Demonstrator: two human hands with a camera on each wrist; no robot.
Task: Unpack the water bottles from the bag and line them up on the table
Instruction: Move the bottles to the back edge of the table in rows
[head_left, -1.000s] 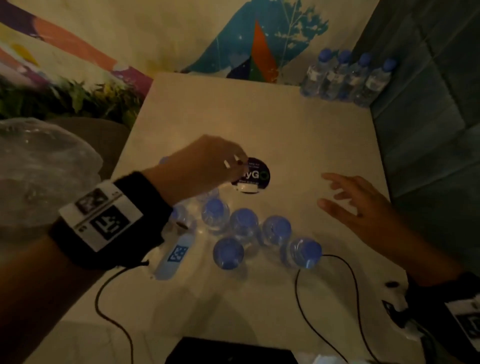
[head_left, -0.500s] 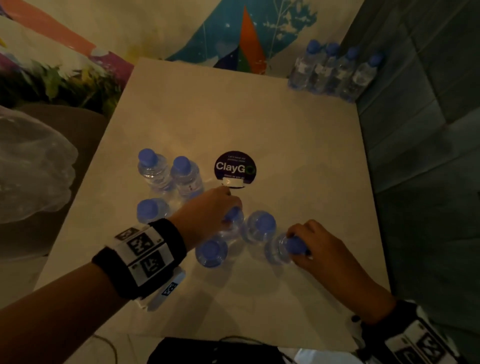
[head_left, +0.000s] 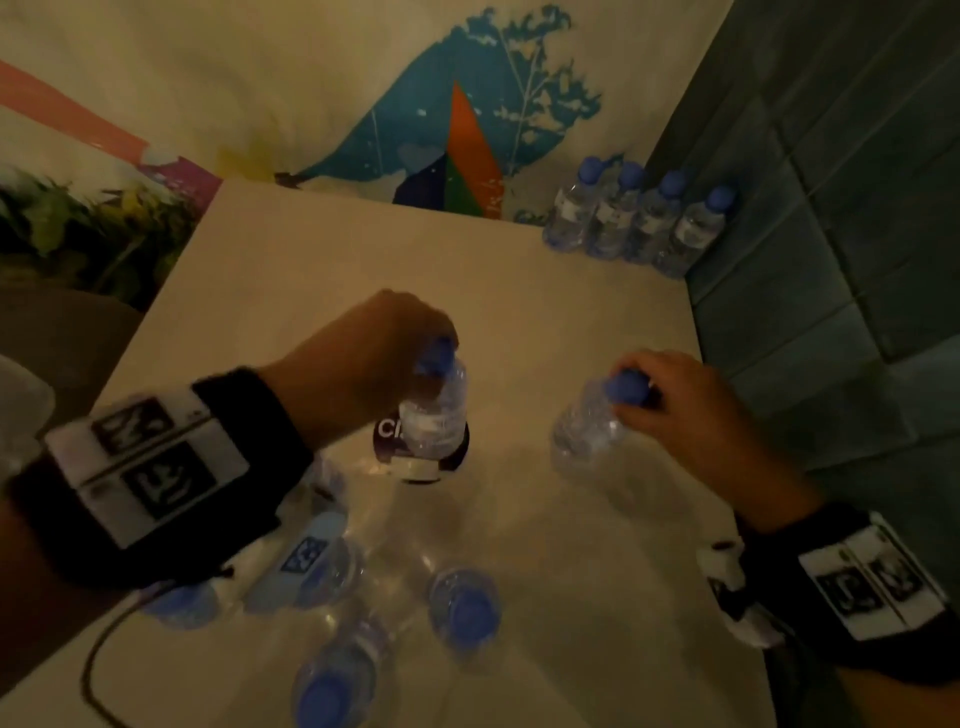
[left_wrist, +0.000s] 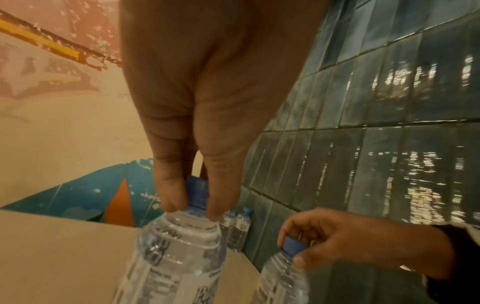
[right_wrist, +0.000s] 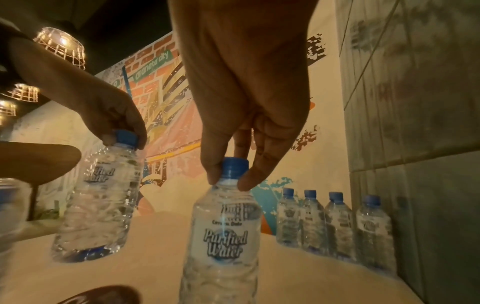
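My left hand (head_left: 415, 332) pinches the blue cap of a clear water bottle (head_left: 434, 410) and holds it lifted over the table's middle. In the left wrist view the fingertips (left_wrist: 171, 199) clamp that cap of the left bottle (left_wrist: 176, 257). My right hand (head_left: 654, 389) grips the cap of a second bottle (head_left: 587, 431), also raised. The right wrist view shows this bottle (right_wrist: 226, 236) hanging from my fingers and the left one (right_wrist: 101, 197) beside it. Several bottles (head_left: 639, 218) stand in a row at the far right corner. Several more bottles (head_left: 462, 613) stand near me.
The beige table (head_left: 322, 270) meets a painted wall at the back and a dark tiled wall (head_left: 831, 234) on the right. A round purple sticker (head_left: 387, 441) lies under the left bottle. A clear plastic bag (head_left: 21, 410) sits off the table's left edge. A black cable (head_left: 91, 670) trails at the front.
Both hands have lifted their bottles off the near cluster by the caps and carried them up and away from me, toward the table's middle.
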